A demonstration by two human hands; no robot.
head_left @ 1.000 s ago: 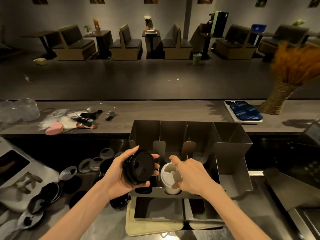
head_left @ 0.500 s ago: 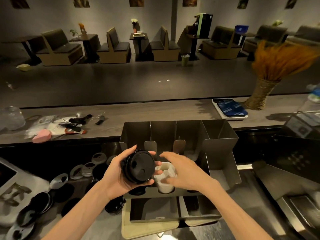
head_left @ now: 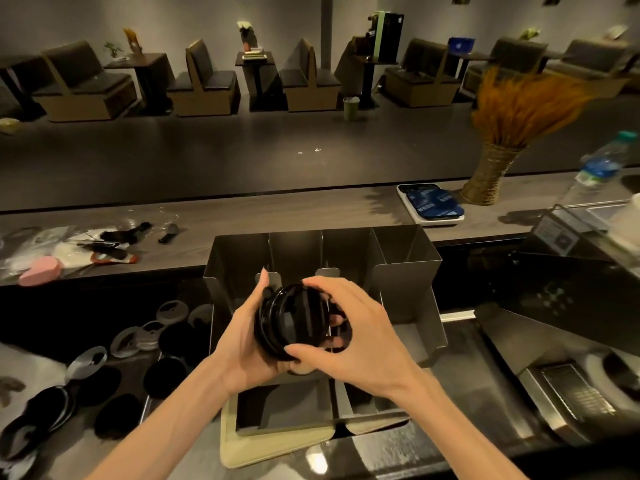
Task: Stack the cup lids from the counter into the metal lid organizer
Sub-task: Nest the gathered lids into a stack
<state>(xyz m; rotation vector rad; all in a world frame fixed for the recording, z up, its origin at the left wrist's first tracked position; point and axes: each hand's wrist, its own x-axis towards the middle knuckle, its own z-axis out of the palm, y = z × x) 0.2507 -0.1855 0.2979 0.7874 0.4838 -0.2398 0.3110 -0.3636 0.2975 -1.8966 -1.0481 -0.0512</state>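
Both hands hold a short stack of black cup lids (head_left: 294, 322) in front of the metal lid organizer (head_left: 408, 271). My left hand (head_left: 242, 344) cups the stack from the left and below. My right hand (head_left: 349, 334) curls over it from the right, thumb under the front edge. The stack hangs over the organizer's front slots, hiding what lies inside them. Several more black lids (head_left: 173, 344) and clear lids (head_left: 86, 362) lie loose on the lower counter to the left.
A beige mat (head_left: 263, 448) lies under the organizer. The upper wooden ledge carries small clutter (head_left: 100, 244), a pink item (head_left: 40, 275), a scale with blue packets (head_left: 433, 204), a woven vase of dried grass (head_left: 491, 181) and a water bottle (head_left: 602, 168). A metal machine (head_left: 571, 393) stands right.
My right hand left the white lids in the organizer slot and came up onto the black lid stack. The stack has turned on its side between both hands.
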